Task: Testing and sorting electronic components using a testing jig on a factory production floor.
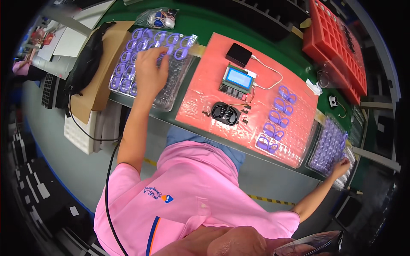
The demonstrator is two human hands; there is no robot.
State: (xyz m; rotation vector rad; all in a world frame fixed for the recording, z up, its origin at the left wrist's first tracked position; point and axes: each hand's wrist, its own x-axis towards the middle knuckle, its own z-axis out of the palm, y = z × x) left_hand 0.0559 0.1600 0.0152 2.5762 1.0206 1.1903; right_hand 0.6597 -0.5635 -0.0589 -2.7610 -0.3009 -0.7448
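Note:
My left hand [151, 72] is over a clear plastic tray [173, 83] at the left, which carries rows of purple loop-shaped bands [126, 70]. Its thumb and forefinger are apart, with nothing visible between them. Far to the right, my right hand [340, 168] has its fingers drawn together at the edge of a second clear tray [321, 167] full of purple parts [329, 147]. What those fingers hold, if anything, is too small to make out. Between the hands, several purple bands [275, 121] lie in two rows on a pink bubble-wrap mat [200, 85].
On the mat are a circuit board with a lit blue screen [239, 77], a black box [239, 54] with a white cable, and a black oval holder [225, 113]. Red slotted racks [329, 38] stand at the back right. An open cardboard box [109, 59] is at the left.

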